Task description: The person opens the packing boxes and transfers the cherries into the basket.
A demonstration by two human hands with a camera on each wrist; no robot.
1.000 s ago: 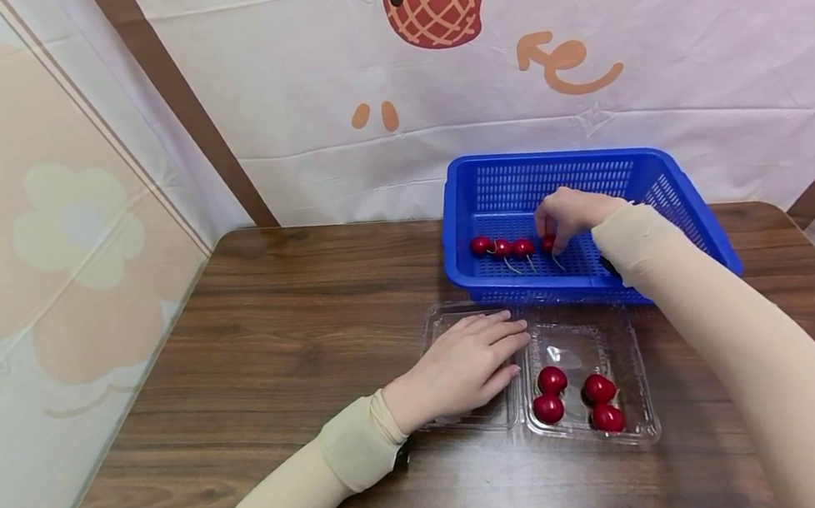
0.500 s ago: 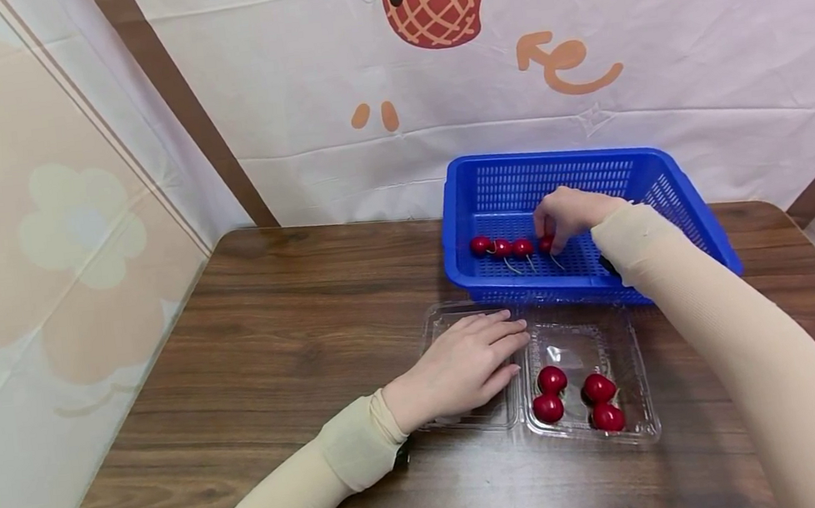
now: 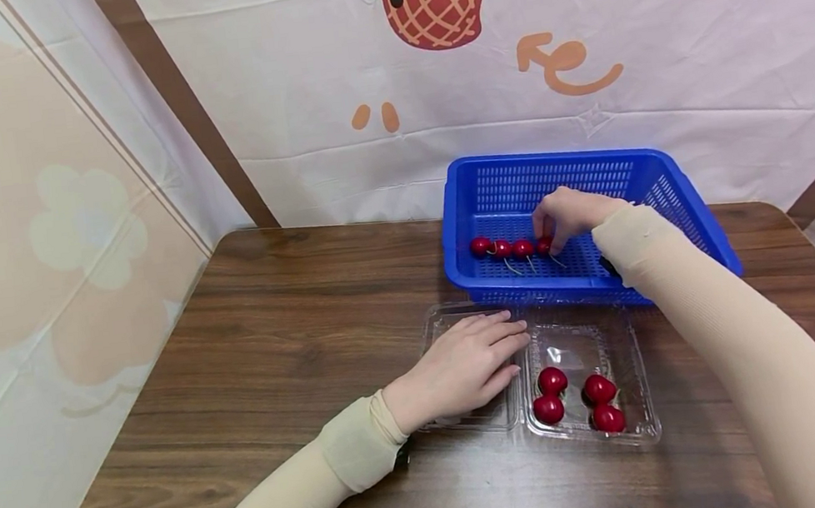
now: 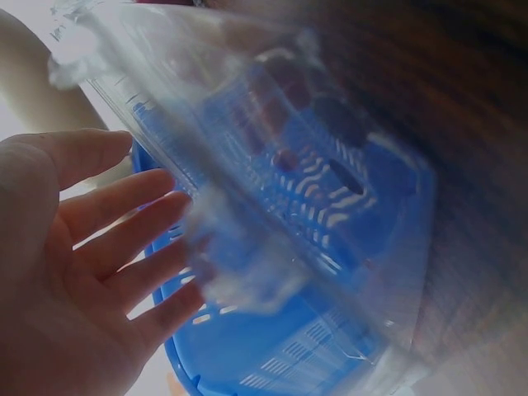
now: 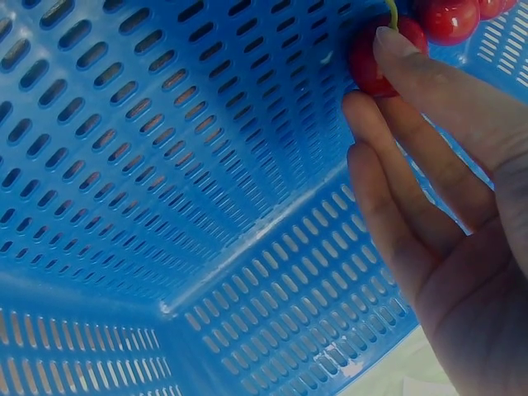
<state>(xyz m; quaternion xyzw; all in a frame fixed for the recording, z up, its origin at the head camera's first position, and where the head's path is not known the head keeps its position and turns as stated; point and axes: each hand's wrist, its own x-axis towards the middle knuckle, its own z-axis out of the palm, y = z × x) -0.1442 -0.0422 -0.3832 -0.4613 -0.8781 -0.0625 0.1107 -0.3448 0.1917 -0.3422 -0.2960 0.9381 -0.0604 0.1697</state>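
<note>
My right hand (image 3: 573, 212) reaches down into the blue perforated basket (image 3: 697, 208) and pinches a red cherry (image 3: 544, 247) with a green stem. In the right wrist view the thumb lies across that cherry (image 5: 363, 59), with fingers behind it. Left of it, several more cherries (image 3: 501, 249) sit in a row on the basket floor. My left hand (image 3: 458, 368) lies palm down, fingers extended, on the lid half (image 3: 437, 328) of a clear plastic clamshell box. The box's other half (image 3: 564, 342) holds several cherries (image 3: 600, 388) in two pairs near its front.
The brown wooden table (image 3: 262, 371) bears everything. Behind the basket hangs a pale printed cloth (image 3: 298, 90), close to the table's back edge. Another pale cloth panel (image 3: 83, 324) runs along the left side. The clamshell stands close in front of the basket.
My right hand has shifted very slightly left with the pinched cherry, nearer to the row of cherries. The left hand and the box have stayed in place.
</note>
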